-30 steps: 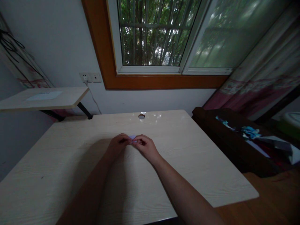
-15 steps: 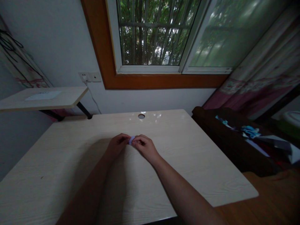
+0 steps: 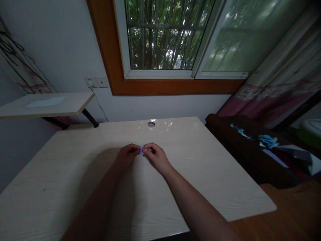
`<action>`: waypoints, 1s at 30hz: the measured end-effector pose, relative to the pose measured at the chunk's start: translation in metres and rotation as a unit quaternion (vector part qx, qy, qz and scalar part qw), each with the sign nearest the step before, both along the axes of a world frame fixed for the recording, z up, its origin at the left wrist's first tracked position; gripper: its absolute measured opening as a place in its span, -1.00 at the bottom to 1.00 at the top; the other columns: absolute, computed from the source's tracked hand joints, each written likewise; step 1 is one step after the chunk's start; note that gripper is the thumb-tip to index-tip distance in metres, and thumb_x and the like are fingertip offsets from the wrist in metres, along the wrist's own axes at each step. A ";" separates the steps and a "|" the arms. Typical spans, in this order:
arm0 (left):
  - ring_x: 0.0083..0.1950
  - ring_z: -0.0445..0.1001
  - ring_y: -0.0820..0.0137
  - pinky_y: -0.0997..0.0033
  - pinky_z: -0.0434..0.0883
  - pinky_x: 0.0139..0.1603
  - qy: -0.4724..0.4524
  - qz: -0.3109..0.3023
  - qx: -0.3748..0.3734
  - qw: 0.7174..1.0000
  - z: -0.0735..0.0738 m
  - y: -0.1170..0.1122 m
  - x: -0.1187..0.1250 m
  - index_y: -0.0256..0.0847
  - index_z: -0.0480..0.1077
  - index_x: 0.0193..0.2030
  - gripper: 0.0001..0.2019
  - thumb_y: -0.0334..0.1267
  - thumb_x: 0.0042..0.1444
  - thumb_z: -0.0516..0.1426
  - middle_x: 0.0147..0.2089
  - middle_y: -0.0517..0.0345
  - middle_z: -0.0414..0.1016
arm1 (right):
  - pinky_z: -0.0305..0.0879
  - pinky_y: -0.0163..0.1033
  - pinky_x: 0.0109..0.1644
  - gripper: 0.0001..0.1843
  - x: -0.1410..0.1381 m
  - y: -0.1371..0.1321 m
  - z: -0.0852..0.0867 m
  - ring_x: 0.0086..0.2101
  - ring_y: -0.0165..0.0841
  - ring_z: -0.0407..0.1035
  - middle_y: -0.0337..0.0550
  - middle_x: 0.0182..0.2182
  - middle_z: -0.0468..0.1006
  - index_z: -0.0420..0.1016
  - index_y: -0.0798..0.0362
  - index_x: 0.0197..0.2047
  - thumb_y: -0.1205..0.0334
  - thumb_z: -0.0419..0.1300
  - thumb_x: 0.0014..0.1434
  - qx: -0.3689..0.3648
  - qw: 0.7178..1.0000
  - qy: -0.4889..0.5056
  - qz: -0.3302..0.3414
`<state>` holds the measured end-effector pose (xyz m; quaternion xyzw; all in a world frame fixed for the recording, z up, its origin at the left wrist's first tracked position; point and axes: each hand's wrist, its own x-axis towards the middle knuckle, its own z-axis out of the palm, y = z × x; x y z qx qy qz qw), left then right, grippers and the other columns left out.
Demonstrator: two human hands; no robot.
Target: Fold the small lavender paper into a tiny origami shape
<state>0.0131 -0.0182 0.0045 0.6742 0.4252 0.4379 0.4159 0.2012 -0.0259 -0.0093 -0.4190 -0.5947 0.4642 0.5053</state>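
A small pale purple folded piece, which looks like paper [image 3: 142, 149], is held between my two hands just above the middle of the desk [image 3: 195, 187]. My left hand [image 3: 128, 154] pinches its left side with thumb and forefinger. From the other side, my right hand [image 3: 155, 154] grips its right part in a similar pinch. The fingertips cover much of the piece, so its exact shape is hard to make out.
Behind the hands, a round cable hole [image 3: 151, 124] pierces the desk. A raised shelf [image 3: 72, 103] with a paper sheet [image 3: 46, 102] stands at the left. Right of the desk, a dark brown seat [image 3: 225, 134] bears crumpled blue material [image 3: 268, 141].
The fingers have shifted slightly on the purple piece, which shows a different, more folded outline now. Both arms stay nearly where they were.
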 end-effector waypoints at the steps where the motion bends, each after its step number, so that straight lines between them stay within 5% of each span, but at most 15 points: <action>1: -0.26 0.51 0.36 0.40 0.42 -0.19 0.002 0.002 0.001 1.000 0.000 -0.001 0.000 -0.22 0.52 -0.22 -0.80 -0.14 0.12 0.22 -0.29 0.10 0.58 | 0.22 -0.30 -0.33 -0.74 0.000 0.000 -0.001 -0.45 -0.41 0.27 -0.25 -0.47 0.43 0.53 0.02 -0.23 0.02 0.29 0.11 -0.002 1.000 0.003 -0.001; 11: -0.33 0.51 0.40 0.43 0.43 -0.26 0.031 0.033 0.015 0.999 -0.002 -0.001 0.002 -0.21 0.52 -0.24 -0.80 -0.15 0.05 0.27 -0.34 0.13 0.57 | 0.14 -0.33 -0.38 -0.79 0.000 -0.001 0.001 -0.47 -0.44 0.20 -0.29 -0.51 0.35 0.55 0.02 -0.23 0.09 0.31 0.10 0.008 1.000 0.003 -0.007; 17: -0.36 0.51 0.41 0.45 0.44 -0.29 0.024 0.050 -0.001 0.998 -0.002 0.001 0.003 -0.22 0.50 -0.28 -0.81 -0.16 0.02 0.28 -0.37 0.15 0.57 | 0.22 -0.32 -0.32 -0.73 -0.001 0.000 0.000 -0.43 -0.43 0.29 -0.25 -0.42 0.48 0.51 0.02 -0.15 0.13 0.32 0.08 -0.012 0.999 0.039 0.004; 30: -0.24 0.53 0.38 0.42 0.47 -0.18 0.004 0.020 0.017 1.000 -0.009 0.002 0.002 -0.21 0.47 -0.17 -0.76 -0.17 0.04 0.27 -0.24 0.10 0.58 | 0.23 -0.32 -0.34 -0.75 0.000 0.000 -0.003 -0.44 -0.42 0.29 -0.24 -0.43 0.49 0.53 0.02 -0.16 0.11 0.30 0.10 0.000 1.000 0.023 -0.011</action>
